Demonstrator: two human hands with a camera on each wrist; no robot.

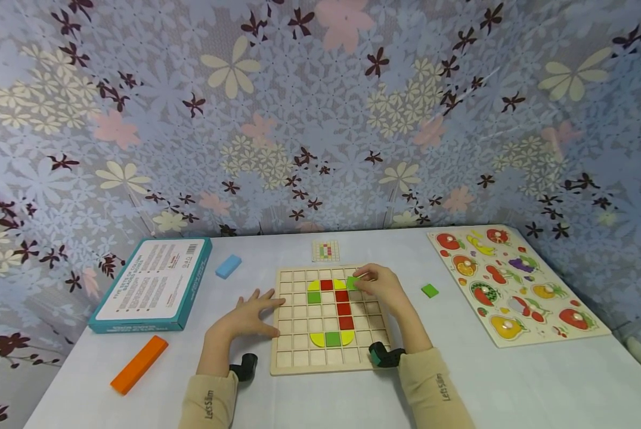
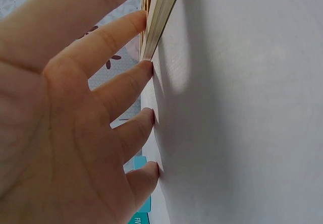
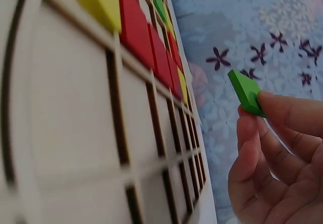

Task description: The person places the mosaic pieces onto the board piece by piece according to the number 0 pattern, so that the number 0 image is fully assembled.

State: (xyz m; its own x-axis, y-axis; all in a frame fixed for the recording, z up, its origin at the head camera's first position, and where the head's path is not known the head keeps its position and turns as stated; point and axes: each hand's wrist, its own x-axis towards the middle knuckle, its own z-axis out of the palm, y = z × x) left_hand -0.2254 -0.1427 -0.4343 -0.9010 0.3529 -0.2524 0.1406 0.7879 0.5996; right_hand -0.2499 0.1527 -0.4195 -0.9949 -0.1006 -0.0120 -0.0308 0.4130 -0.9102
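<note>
A wooden grid board (image 1: 293, 359) lies on the table, with red square tiles (image 1: 343, 308), green tiles (image 1: 333, 339) and yellow rounded pieces (image 1: 317, 339) in its cells. Between thumb and fingers my right hand (image 1: 380, 287) pinches a green square tile (image 3: 247, 92), held over the board's far right part. My left hand (image 1: 251, 316) has its fingers spread at the board's left edge, fingertips right at the rim. In the left wrist view those fingers (image 2: 123, 88) are stretched out and hold nothing. Another green tile (image 1: 430, 291) lies on the table right of the board.
Behind the board sits a small pattern card (image 1: 325, 251). To the left are a teal box (image 1: 154, 283), a blue block (image 1: 228, 266) and an orange bar (image 1: 139, 364). A fruit picture board (image 1: 513, 286) lies at the right. Flowered fabric (image 1: 320, 119) hangs behind the table.
</note>
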